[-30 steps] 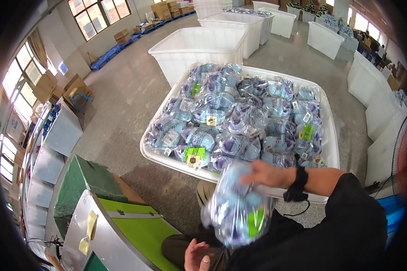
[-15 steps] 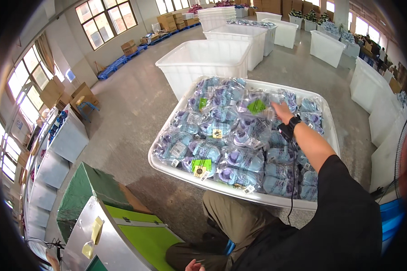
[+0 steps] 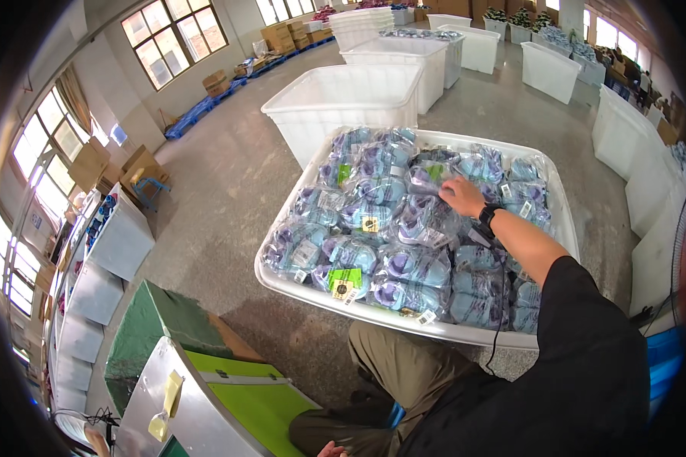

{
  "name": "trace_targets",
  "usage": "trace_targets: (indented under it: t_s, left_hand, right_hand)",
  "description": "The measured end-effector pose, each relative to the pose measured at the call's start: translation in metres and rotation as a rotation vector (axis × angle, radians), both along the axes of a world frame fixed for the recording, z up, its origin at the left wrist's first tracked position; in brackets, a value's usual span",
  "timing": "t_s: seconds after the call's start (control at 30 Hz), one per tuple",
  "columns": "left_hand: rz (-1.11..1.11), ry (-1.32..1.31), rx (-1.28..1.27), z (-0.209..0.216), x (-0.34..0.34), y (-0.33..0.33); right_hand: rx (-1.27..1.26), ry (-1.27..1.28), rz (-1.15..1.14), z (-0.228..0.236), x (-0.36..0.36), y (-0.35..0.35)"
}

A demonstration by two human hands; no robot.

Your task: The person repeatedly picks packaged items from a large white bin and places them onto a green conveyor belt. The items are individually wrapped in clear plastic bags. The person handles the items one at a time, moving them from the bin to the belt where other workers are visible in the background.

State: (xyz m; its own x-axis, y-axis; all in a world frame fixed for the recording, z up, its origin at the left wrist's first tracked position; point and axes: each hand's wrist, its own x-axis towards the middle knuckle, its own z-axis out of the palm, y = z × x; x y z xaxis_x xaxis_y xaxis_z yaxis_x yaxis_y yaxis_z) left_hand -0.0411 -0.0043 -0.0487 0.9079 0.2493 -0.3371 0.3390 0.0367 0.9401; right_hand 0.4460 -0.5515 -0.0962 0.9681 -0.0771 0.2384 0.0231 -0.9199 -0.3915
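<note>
A large white tub point(image 3: 569, 236) stands before me, heaped with purple and light-blue shoes in clear plastic bags. In its far middle part, my right hand point(image 3: 462, 196) has its fingers curled down at the near right edge of a bagged pair of shoes point(image 3: 421, 180) with a green label. The fingertips seem to pinch the plastic, partly hidden by the hand. Other bagged shoes point(image 3: 413, 265) lie in rows, some with white tags, one near the front with a green card point(image 3: 347, 278). Only a few fingers of my left hand point(image 3: 332, 449) show at the lower edge, before my lap.
A white tub point(image 3: 343, 107) stands just beyond, with more tubs point(image 3: 480, 49) behind it. Further tubs point(image 3: 625, 141) line the right side. At my near left is a metal-topped stand point(image 3: 149, 396) with a lime-green panel point(image 3: 259, 411). A dark cable hangs over the tub's front rim.
My right hand has come nearer and slightly left, from the far right corner of the green-labelled bag to its near edge. That bag now lies flatter, and more bags show behind it.
</note>
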Motion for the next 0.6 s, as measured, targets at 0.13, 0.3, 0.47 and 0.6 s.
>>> trace_targets:
  t_s: [0.13, 0.3, 0.47, 0.6]
  left_hand:
    - [-0.054, 0.02, 0.032, -0.002, 0.002, -0.001]
    - [-0.067, -0.031, 0.082, 0.021, 0.006, 0.005]
    - [0.076, -0.103, 0.058, 0.034, 0.0, 0.006]
    - [0.012, 0.027, 0.306, 0.031, -0.004, 0.023]
  right_hand:
    - [0.013, 0.089, 0.167, -0.009, -0.018, 0.012]
    - [0.248, -0.203, 0.099, -0.014, -0.027, 0.033]
    - [0.156, -0.517, 0.194, 0.023, -0.038, 0.084]
    - [0.43, -0.281, 0.486, 0.05, -0.079, 0.168]
